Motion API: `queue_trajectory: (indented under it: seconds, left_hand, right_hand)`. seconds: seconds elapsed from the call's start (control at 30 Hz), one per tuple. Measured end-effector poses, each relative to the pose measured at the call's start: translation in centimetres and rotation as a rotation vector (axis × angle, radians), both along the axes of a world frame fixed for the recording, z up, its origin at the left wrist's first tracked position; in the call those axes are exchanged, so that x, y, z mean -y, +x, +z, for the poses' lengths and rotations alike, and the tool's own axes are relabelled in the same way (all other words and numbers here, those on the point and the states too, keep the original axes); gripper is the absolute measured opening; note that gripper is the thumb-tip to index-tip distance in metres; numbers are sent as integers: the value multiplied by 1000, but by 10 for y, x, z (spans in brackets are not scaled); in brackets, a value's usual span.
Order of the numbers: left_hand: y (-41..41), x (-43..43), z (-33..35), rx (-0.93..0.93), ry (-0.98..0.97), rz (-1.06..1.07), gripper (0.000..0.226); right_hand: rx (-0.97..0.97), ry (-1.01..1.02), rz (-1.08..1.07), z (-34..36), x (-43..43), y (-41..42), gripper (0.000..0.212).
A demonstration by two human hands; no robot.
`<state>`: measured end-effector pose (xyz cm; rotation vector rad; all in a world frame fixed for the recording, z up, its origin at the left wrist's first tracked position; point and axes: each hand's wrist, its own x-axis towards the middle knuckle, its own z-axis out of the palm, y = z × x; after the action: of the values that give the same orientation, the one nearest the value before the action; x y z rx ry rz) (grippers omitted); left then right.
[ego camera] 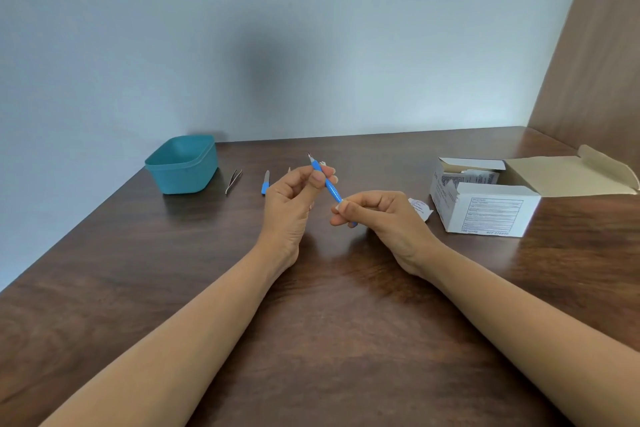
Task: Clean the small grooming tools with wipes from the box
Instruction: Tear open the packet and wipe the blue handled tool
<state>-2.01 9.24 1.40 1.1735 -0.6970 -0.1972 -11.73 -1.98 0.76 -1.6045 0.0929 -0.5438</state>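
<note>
Above bench (329,322) centre, my left hand (294,191) pinches blue cuticle tool (327,184) near tip; right hand (374,215) pinches lower handle. Wipe there? Cannot tell. Step: wiping this tool. Next: stroke along shaft, minding sharp tip. Box (485,208) sits open, right.

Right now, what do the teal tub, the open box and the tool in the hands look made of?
Teal tub: likely plastic, matte, with moulded rounded corners. Box: thin cardboard, printed white outside, raw beige inside the flap. Tool: blue handle, probably plastic; tiny tip perhaps metal.
</note>
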Motion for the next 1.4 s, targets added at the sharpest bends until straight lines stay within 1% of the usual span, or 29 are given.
queue_trajectory:
  seconds: [0.2,0.37,0.5,0.6,0.63,0.77,0.87,1.03,1.23,1.4]
  left_hand:
    - [-3,3,-3,170,112,-69,14]
    - [-8,4,-1,178,126,-54,18]
    - [-5,6,-6,213,286,-5,29]
    - [-2,7,-13,357,446,-80,33]
    - [-3,7,-14,404,469,-115,31]
    - [-5,6,-10,449,429,-180,19]
    - [-7,4,-8,467,433,-179,18]
    - [-9,3,-6,534,483,-172,19]
    - [-9,3,-5,529,482,-168,20]
    - [-8,4,-4,513,490,-159,21]
  right_hand:
    - [49,66,47,3,3,-3,16]
    - [23,127,24,7,4,-2,17]
    - [42,378,-49,12,7,-1,16]
    - [64,485,-44,15,7,-2,14]
    - [67,503,-32,16,5,-2,14]
    - [47,520,1,16,3,-1,12]
    - [42,508,-15,14,7,0,11]
    - [90,570,-110,16,12,-1,11]
    - [88,592,-180,17,11,0,11]
    - [96,662,-162,15,13,1,9]
